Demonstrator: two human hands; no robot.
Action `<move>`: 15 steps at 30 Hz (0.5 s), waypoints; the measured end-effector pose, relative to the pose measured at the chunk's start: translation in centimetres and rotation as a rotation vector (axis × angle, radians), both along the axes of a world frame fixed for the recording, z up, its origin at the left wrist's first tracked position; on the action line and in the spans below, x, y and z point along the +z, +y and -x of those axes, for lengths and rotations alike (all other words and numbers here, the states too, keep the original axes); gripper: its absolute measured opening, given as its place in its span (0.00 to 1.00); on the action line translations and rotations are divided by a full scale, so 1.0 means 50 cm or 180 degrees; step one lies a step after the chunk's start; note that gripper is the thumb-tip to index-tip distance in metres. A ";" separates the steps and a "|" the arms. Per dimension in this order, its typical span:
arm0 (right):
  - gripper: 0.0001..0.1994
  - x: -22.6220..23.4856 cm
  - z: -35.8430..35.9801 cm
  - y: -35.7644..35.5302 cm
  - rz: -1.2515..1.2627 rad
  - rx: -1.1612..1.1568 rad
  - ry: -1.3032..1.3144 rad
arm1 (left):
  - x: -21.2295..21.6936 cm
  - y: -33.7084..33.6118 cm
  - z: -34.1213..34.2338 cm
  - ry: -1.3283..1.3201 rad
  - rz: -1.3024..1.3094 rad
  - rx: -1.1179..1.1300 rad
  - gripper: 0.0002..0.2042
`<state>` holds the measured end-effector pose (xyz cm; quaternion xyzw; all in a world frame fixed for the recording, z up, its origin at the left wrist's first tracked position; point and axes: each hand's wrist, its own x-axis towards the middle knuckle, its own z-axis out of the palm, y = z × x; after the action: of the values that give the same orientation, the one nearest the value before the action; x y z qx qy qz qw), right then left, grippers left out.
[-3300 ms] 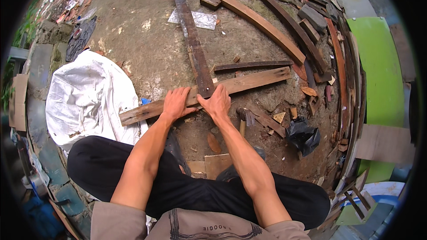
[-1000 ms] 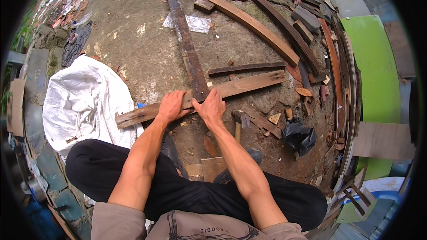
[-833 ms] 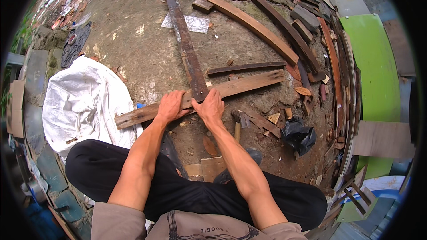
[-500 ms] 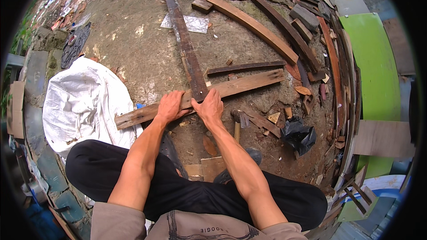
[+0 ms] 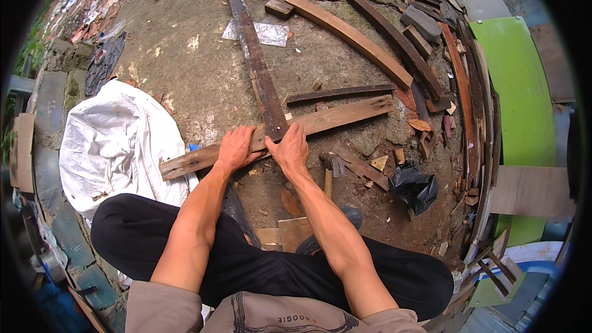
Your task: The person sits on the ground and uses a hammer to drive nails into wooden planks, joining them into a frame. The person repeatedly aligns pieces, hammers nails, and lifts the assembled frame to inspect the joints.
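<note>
Both hands, the left hand (image 5: 234, 148) and right hand (image 5: 288, 150), press flat with fingers spread on the pale plank (image 5: 333, 117) where the dark plank (image 5: 259, 74) crosses it, grasping nothing.

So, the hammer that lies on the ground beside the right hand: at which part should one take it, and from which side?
Probably by the wooden handle, from the person's own side. The hammer lies flat on the dirt with its metal head pointing away, next to the right hand, and the handle runs back toward the legs. Its near end seems free, so the right hand could close around it from above.
</note>
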<state>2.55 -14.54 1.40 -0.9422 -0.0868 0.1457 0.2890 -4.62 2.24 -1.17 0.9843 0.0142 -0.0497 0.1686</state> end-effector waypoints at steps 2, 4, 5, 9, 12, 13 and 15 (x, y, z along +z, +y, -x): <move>0.34 -0.001 0.001 0.001 0.0003 -0.0002 -0.0021 | -0.001 -0.001 0.001 -0.0014 0.0007 0.0001 0.38; 0.34 -0.002 0.002 0.001 -0.0018 -0.0007 -0.0080 | -0.003 -0.001 0.002 -0.0049 0.0031 -0.0001 0.38; 0.34 -0.002 0.002 0.002 -0.0030 -0.0009 -0.0109 | -0.004 -0.001 0.002 -0.0038 0.0021 0.0003 0.38; 0.34 0.000 0.005 0.003 -0.0051 -0.0038 -0.0122 | -0.005 0.000 0.003 0.0008 -0.0014 0.0015 0.38; 0.34 0.000 0.005 0.002 -0.0066 -0.0050 -0.0103 | -0.002 -0.001 0.002 0.0055 -0.0022 0.0019 0.39; 0.34 0.000 0.004 0.002 -0.0065 -0.0053 -0.0086 | -0.001 -0.002 0.002 0.0071 -0.0022 0.0020 0.39; 0.33 0.000 0.004 0.003 -0.0071 -0.0054 -0.0057 | 0.000 -0.003 0.002 0.0054 -0.0001 0.0028 0.39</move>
<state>2.35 -14.41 1.41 -0.9409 -0.0830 0.1337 0.2998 -4.73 2.10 -1.19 0.9838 0.0200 -0.0573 0.1685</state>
